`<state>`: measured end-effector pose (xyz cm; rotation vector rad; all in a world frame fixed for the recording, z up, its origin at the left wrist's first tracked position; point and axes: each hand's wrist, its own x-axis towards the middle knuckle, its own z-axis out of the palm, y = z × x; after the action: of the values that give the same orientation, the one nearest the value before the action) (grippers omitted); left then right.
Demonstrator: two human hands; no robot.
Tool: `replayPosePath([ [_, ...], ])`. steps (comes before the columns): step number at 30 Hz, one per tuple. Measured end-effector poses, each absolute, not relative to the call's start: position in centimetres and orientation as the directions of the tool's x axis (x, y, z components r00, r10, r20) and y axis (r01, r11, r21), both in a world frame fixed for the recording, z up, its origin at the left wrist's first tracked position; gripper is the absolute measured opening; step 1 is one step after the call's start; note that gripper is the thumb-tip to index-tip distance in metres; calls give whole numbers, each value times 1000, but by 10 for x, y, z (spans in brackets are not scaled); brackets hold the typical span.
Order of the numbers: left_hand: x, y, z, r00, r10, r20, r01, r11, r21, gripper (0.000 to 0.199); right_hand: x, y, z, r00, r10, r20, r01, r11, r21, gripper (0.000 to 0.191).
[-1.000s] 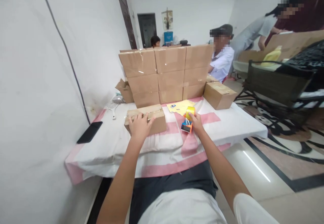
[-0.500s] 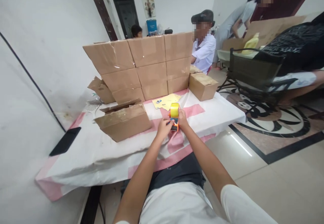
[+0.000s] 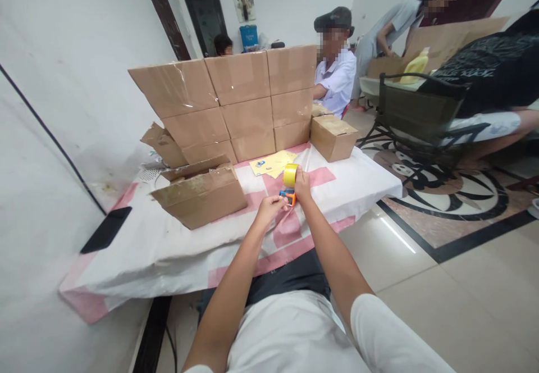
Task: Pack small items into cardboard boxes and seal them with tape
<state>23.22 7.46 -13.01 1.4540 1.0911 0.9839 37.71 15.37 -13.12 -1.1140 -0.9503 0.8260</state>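
Observation:
A tape dispenser [image 3: 289, 177] with a yellow roll and an orange and blue end is held over the cloth-covered table. My right hand [image 3: 302, 184] is closed round its right side. My left hand [image 3: 273, 207] is pinched at the dispenser's lower left end, and what lies between its fingertips is too small to make out. Just beyond the roll, yellow sheets [image 3: 269, 163] lie on the cloth. To the left of my hands stands an open cardboard box [image 3: 202, 196] with raised flaps.
Stacked cardboard boxes [image 3: 248, 98] form a wall along the table's back. A smaller box [image 3: 334, 137] sits at the right, a black phone [image 3: 106, 230] at the left edge. A person in a cap [image 3: 337, 69] is behind the boxes; others are at the right.
My left hand has shifted from the top of the dispenser's lower end to its left side, with the fingers now pinched. The view has shifted slightly.

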Motion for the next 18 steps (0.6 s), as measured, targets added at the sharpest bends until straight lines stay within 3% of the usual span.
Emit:
replayPosePath([
  [7,212,43,-144,291,956,-37,275,-47,960,32,383,167,-128,468,877,103,-198,218,-956,65],
  [18,199,38,-140,285,952,-111,319,15,948,33,380,158,-129,420,889,181,-108,247,-963,62],
])
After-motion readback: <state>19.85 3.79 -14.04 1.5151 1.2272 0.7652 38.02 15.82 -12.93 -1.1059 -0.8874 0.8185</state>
